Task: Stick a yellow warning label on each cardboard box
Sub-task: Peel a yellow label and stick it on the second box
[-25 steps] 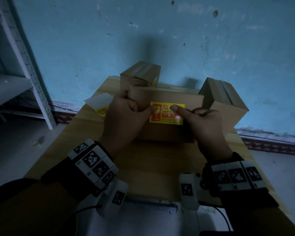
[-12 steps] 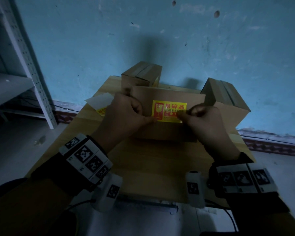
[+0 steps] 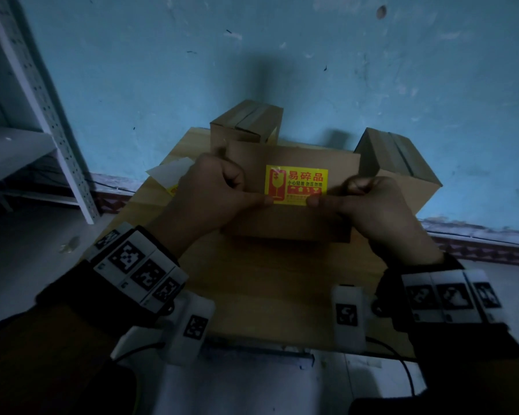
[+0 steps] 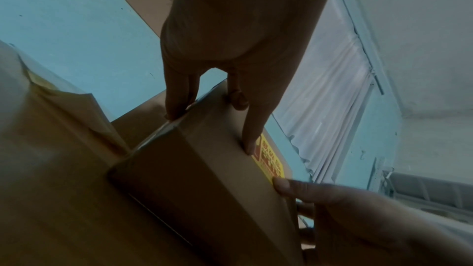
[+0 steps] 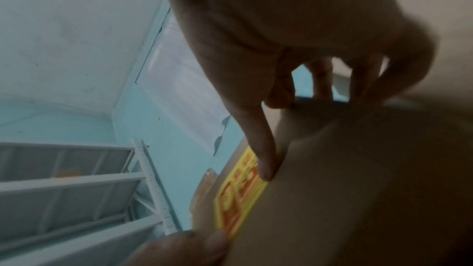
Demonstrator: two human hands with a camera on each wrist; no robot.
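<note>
At the bench (image 3: pixel 252 280) centre, left hand (image 3: pixel 210 199) and right hand (image 3: pixel 375 211), both gripping the box (image 3: pixel 297 223), thumbs pressing the yellow label's (image 3: pixel 297 184) lower corners.

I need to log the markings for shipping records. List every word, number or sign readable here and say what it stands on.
"易碎品": large red characters on the rectangular yellow warning label stuck on the front brown cardboard box.
Red broken-glass pictogram: left part of that label.
Smaller lines below the heading: too small to read surely.
Yellow sticker sheet beside the left hand: print unreadable.
Black-and-white square marker tags on the wristbands: patterns only, no words.
</note>
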